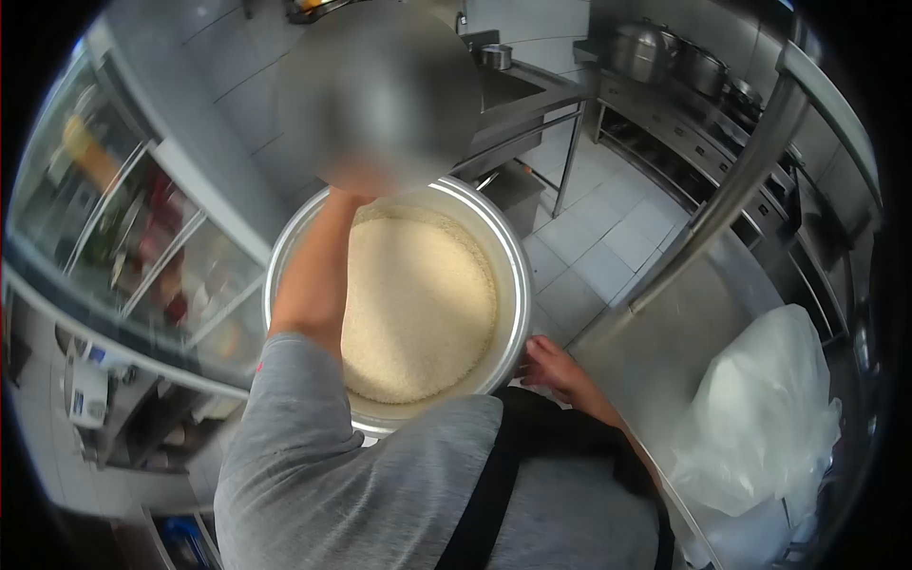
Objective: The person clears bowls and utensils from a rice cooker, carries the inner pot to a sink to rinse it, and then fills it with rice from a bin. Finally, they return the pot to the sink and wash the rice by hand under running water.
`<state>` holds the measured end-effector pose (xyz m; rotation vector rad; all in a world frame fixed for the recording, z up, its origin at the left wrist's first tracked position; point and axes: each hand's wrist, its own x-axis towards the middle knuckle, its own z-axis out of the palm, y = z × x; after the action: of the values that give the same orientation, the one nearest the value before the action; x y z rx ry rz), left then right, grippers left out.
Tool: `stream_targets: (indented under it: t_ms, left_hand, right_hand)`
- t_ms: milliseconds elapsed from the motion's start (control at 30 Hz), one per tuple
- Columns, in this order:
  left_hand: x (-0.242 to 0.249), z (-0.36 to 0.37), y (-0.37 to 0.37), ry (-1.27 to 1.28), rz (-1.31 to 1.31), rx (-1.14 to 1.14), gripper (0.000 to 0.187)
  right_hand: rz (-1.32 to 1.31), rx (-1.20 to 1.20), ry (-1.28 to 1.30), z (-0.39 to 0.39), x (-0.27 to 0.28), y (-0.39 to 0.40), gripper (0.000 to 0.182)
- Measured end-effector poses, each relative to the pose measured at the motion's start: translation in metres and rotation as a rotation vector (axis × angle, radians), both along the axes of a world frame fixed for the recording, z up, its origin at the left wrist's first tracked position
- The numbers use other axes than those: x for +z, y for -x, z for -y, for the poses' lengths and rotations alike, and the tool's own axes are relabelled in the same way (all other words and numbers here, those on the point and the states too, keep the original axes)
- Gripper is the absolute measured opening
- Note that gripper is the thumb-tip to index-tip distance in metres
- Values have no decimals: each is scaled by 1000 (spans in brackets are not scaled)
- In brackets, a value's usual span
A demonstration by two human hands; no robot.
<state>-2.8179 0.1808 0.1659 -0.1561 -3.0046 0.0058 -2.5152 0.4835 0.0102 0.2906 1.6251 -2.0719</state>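
In front of my body stands a large round metal pot [513, 275] with pale, uncooked-looking rice [418, 304] inside. My left arm reaches across the pot's left side. At its far end my left hand [366, 180], smeared by motion, grips the near edge of a round grey metal lid [380, 95]. The lid is raised beyond the far rim and blurred too. Beside the pot's right outer wall is my right hand [553, 368], its fingers loosely bent and apart, with the fingertips right at the rim.
To the left is a glass-fronted cabinet [142, 218] with food on its shelves. A steel table [703, 323] on the right carries a bulky translucent plastic bag [760, 408]. A steel post [731, 180] rises there. Farther back are a sink counter [532, 90] and a stove [655, 114] with several pots.
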Motion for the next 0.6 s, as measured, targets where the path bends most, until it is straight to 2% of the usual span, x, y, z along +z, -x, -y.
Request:
stream_targets:
  t_ms: [67, 167, 233, 267, 367, 600]
  left_hand:
    - [12, -31, 64, -10, 15, -70, 65]
    - [26, -77, 143, 0, -34, -196, 64]
    - [29, -113, 192, 10, -52, -272, 63]
    - [32, -133, 208, 30, -46, -292, 64]
    - [30, -181, 257, 6, 1, -369, 66]
    - [21, -273, 351, 0, 2, -452, 71]
  right_hand:
    - [80, -82, 184, -4, -8, 48, 32]
    - [86, -250, 205, -4, -10, 105, 31]
    - [-1, -284, 116, -11, -16, 140, 32]
    - [-37, -304, 67, -16, -18, 152, 33]
    - [8, -397, 236, -35, -13, 182, 35]
    - [7, -480, 159, -97, 13, 251, 35]
